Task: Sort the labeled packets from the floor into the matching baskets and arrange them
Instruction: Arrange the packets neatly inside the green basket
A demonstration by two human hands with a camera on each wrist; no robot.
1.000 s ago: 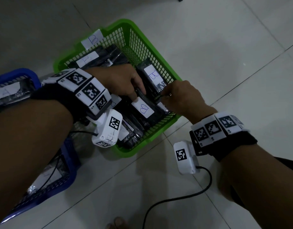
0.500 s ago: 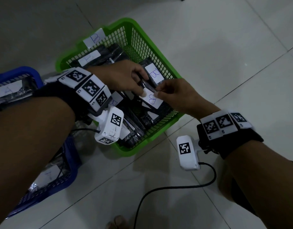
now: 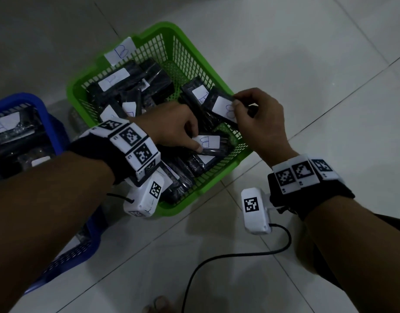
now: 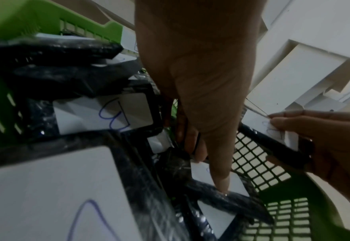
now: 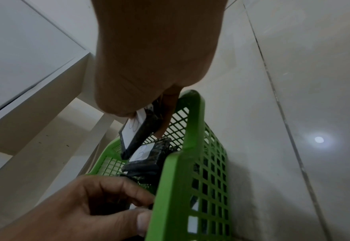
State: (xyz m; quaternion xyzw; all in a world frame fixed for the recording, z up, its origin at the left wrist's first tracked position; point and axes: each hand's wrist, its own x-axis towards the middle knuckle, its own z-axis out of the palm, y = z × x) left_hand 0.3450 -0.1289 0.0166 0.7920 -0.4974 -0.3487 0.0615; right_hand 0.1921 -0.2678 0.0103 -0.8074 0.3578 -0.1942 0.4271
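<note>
**Arranging B packets in the green basket**

Step in hand, by my read: tidying, not sorting; no loose packets show on the floor point(image 3: 318, 53).

How to do it well, left to right:
- Left hand point(image 3: 172, 126): grip is curled down on a flat packet point(image 3: 211, 144) near the basket's front corner, index tip pressing its edge. Whether the thumb closes under it is hidden. Best to keep it pinned flat, label up, so the stack doesn't slide.
- Right hand point(image 3: 254, 114): grip is clamped on a tilted packet point(image 3: 222, 108), thumb on the B label, fingers behind. It's raised off the pile, near the right wall. Lower it flat beside the neighbour packet point(image 3: 198, 93), label up, B readable. Shiny wrap likely slips, so set it down rather than drop.

Containers:
- Blue basket point(image 3: 51, 132), far left, partly cut off: dark wrapped packets, white labels; one looks like an A, dim.
- Green basket point(image 3: 213, 71), centre: tagged B on the back rim, holds many black packets in loose overlapping rows, B on those I can read. Bare mesh shows at the back right corner.
</note>
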